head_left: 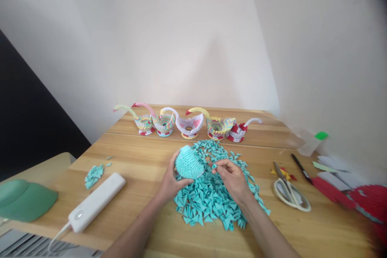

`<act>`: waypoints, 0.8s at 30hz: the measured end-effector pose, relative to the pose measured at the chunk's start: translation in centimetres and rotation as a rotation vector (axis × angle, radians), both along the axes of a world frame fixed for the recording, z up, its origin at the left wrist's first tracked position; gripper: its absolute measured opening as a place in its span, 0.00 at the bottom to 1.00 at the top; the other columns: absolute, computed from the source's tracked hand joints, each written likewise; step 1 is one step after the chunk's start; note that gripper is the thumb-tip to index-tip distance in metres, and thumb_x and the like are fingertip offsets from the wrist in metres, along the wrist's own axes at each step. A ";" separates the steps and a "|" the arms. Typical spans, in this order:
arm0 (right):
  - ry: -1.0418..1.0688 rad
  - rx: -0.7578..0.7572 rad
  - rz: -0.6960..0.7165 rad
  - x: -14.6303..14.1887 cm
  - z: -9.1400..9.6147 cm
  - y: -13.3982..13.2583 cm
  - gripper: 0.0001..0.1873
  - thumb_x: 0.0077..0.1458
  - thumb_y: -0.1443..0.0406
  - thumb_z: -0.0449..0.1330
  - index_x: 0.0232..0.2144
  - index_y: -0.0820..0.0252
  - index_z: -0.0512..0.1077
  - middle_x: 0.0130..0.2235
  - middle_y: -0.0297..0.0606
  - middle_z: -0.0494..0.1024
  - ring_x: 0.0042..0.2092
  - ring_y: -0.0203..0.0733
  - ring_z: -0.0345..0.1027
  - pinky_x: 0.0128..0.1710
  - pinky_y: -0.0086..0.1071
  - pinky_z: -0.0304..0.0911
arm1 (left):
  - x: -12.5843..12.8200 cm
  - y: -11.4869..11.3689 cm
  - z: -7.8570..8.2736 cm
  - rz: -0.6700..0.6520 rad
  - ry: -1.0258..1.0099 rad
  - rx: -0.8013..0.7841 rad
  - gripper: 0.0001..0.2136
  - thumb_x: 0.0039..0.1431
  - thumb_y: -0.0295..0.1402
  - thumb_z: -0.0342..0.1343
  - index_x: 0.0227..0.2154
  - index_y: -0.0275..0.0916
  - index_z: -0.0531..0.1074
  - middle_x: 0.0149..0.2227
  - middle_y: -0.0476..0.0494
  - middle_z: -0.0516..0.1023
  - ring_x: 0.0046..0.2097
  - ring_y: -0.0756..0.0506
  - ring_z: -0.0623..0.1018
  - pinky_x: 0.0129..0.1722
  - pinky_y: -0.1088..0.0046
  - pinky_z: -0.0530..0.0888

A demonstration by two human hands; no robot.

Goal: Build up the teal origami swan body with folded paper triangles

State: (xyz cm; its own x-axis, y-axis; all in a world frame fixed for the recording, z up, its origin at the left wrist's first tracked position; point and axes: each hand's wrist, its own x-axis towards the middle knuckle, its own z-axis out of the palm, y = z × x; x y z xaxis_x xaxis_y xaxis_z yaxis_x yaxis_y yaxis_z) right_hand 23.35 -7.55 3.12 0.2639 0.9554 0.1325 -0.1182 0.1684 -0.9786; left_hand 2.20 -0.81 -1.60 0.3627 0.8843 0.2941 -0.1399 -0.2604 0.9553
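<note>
Left hand (169, 180): cupping a rounded turquoise origami piece (188, 163)
Right hand (230, 174): pinching one little turquoise paper triangle (214, 166), just beside that piece
Pile: tons more turquoise triangles (208, 203) heaped on the wooden bench (133, 209), under both hands
Back row: five origami swans (197, 123), all kinds of colors
Left side: white corded gadget (98, 201), small turquoise batch (94, 176), green cap (27, 199)
Right side: cream-handled scissors (288, 190), black pen (300, 168), red origami piece (368, 199)

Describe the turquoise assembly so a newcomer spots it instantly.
On the wooden table, find the big heap of loose turquoise paper pieces. At the heap's upper left, the left hand holds the rounded turquoise assembly. Unlike the scattered same-coloured pieces beside it, its folded pieces sit in tight rows as one solid-looking body.
</note>
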 end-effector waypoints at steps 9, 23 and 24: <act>0.037 -0.022 -0.018 0.0 0.2 0.2 0.16 0.41 0.52 0.70 0.27 0.55 0.75 0.24 0.34 0.77 0.30 0.42 0.71 0.36 0.34 0.63 | 0.4 0.5 1.0 -0.049 -0.221 -0.086 0.52 0.37 0.46 0.70 0.63 0.42 0.47 0.64 0.31 0.56 0.64 0.32 0.59 0.61 0.53 0.61; -0.063 -0.027 -0.037 0.0 0.2 0.2 0.16 0.43 0.52 0.69 0.28 0.57 0.75 0.26 0.36 0.79 0.32 0.46 0.73 0.37 0.37 0.65 | -0.2 0.1 1.7 -0.183 -0.103 -0.096 0.47 0.46 0.54 0.62 0.64 0.40 0.48 0.65 0.31 0.56 0.65 0.33 0.58 0.62 0.53 0.60; -0.076 -0.026 -0.033 0.0 0.2 0.2 0.16 0.43 0.52 0.68 0.28 0.57 0.75 0.27 0.36 0.79 0.32 0.46 0.73 0.38 0.37 0.66 | -0.2 0.0 1.8 -0.199 -0.081 -0.085 0.46 0.46 0.55 0.61 0.64 0.40 0.49 0.64 0.32 0.57 0.64 0.33 0.59 0.61 0.53 0.61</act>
State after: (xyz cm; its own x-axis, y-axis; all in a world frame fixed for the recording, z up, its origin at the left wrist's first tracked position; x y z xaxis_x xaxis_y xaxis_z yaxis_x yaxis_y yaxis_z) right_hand 23.35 -7.35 3.28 0.2859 0.9496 0.1284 -0.0387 0.1453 -0.9886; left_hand 1.95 -0.78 0.17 0.5105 0.8205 0.2572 -0.2576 -0.1394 0.9561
